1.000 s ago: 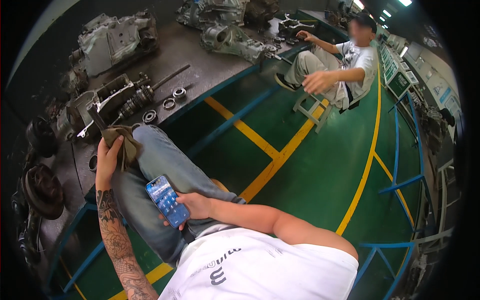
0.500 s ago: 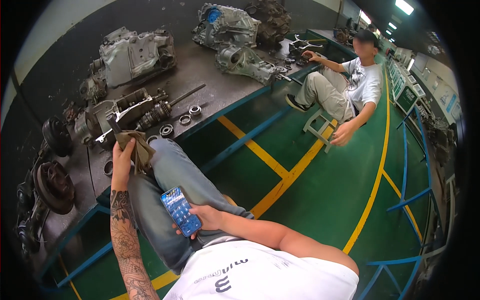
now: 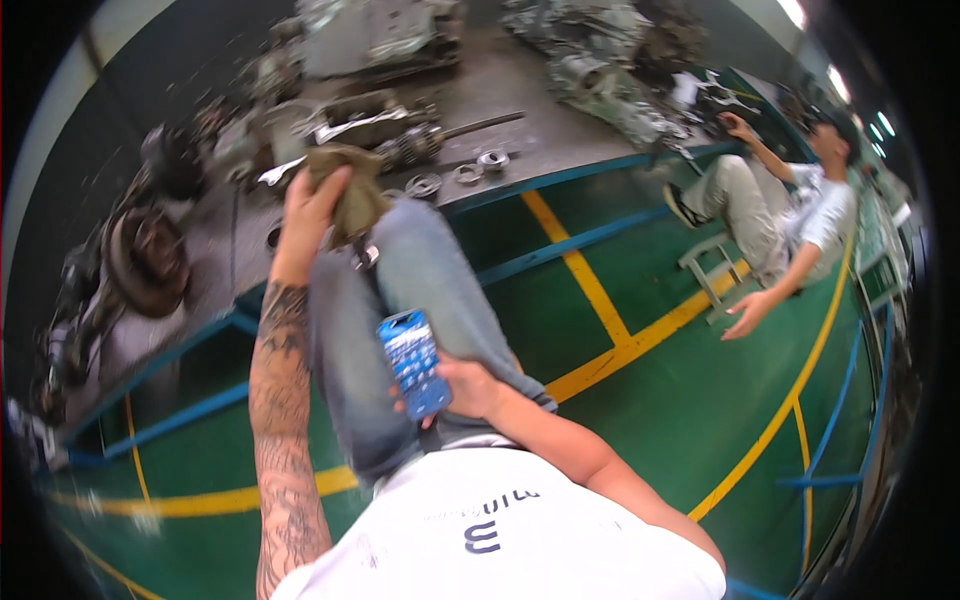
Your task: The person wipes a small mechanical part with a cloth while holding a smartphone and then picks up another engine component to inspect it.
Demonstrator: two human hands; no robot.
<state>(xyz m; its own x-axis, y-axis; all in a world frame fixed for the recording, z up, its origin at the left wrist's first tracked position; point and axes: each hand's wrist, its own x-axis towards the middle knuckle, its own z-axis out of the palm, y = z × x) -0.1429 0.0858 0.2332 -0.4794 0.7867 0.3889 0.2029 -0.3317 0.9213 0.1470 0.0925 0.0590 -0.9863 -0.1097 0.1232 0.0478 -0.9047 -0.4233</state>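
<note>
My left hand (image 3: 315, 205), on a tattooed arm, is closed on an olive-brown rag (image 3: 352, 195) above my knee at the bench edge. A small shiny metal end (image 3: 370, 256) shows below the rag; whether the rag wraps a larger part is hidden. In my lap, my right hand (image 3: 462, 388) grips a smartphone (image 3: 413, 362) with its lit blue screen facing up. Just beyond the rag lie an opened gearbox housing (image 3: 355, 118), a gear shaft (image 3: 412, 147) and metal bearing rings (image 3: 466, 174).
The dark workbench (image 3: 555, 145) has a blue frame and carries a large transmission case (image 3: 375, 35) and a second metal housing (image 3: 605, 90). Brake drums (image 3: 148, 262) stand at left. On the right, a co-worker (image 3: 800, 215) sits on a low stool (image 3: 712, 268) over green floor.
The view has turned left and down, so the bench and co-worker appear shifted right. The dark metal piece above the rag is out of sight; a shiny end now shows below it.
</note>
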